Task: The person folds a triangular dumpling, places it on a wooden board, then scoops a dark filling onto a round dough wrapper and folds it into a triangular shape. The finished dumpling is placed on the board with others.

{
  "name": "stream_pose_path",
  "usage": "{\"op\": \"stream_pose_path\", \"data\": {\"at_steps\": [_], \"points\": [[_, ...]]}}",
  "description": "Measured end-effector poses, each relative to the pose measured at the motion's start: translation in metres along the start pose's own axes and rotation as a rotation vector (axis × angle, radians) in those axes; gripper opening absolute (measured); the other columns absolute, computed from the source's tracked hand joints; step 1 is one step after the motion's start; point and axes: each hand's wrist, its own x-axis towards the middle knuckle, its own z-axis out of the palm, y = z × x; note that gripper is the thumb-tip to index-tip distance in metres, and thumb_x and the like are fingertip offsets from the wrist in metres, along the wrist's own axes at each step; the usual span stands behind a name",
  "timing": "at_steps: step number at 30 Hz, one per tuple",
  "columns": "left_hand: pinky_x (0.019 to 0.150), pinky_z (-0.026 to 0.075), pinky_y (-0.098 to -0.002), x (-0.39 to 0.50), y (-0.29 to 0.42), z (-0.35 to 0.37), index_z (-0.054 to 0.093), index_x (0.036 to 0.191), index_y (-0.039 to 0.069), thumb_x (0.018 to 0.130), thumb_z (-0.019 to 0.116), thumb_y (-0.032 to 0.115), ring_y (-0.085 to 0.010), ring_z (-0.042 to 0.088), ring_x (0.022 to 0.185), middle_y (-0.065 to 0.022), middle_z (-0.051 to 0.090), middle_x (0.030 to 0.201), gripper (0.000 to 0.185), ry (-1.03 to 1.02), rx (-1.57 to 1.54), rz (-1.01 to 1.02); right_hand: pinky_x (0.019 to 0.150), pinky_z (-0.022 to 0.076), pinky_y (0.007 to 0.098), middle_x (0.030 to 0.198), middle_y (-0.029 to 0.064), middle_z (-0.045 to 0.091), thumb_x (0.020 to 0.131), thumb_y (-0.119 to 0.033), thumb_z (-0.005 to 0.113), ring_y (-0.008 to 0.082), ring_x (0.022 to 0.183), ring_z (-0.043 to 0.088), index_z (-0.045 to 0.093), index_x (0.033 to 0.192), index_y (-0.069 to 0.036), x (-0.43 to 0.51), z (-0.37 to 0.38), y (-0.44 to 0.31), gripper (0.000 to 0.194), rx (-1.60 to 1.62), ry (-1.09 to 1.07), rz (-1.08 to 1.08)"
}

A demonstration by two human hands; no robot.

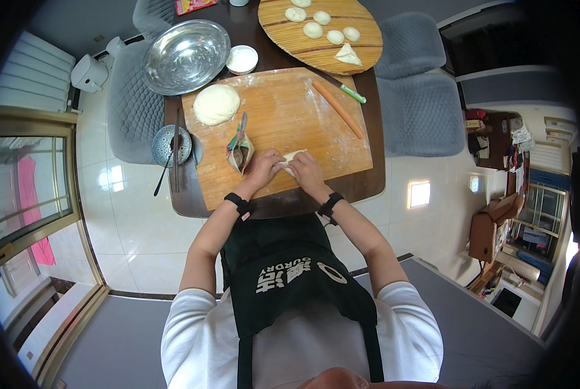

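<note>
Both of my hands pinch a small piece of white dough (297, 155) near the front edge of a floured wooden board (280, 112). My left hand (265, 167) grips its left end, and my right hand (308, 170) is on its right part. Just left of my left hand stands an opened packet (240, 151) with dark filling inside and a utensil handle sticking up. A large round of dough (216, 104) rests at the board's back left. An orange-brown rolling pin (338, 110) lies on the right side, beside a green-handled knife (353, 93).
Behind the board are a steel bowl (187, 57), a small tub of white powder (242, 60) and a round woven tray (319, 48) bearing several dough pieces. At the left, chopsticks (176, 150) cross a patterned bowl (163, 146), with a dark-handled spoon (161, 180) nearby.
</note>
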Motion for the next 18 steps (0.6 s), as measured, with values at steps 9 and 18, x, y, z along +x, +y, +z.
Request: {"op": "stream_pose_path", "data": {"at_steps": [9,18], "points": [[0.078,0.053,-0.0398,-0.006,-0.002,0.001,0.072,0.097,0.001,0.08,0.078,0.007,-0.0336,0.066,0.092,-0.0153,0.068,0.095,0.019,0.103,0.029,0.026,0.074,0.0504,0.0394,0.088,0.0087,0.061,0.08,-0.01,0.076,0.0305,0.088,0.06,0.072,0.088,-0.006,-0.002,-0.001,-0.004,0.01,0.038,0.022,0.021],[0.079,0.053,-0.042,-0.012,-0.017,0.003,0.072,0.095,0.001,0.08,0.077,0.006,-0.0352,0.065,0.092,-0.0164,0.068,0.096,0.016,-0.001,0.115,-0.022,0.074,0.0509,0.0393,0.088,0.008,0.061,0.079,-0.011,0.077,0.0294,0.088,0.061,0.072,0.089,-0.006,0.001,0.011,0.001,0.012,-0.006,-0.031,-0.015]]}}
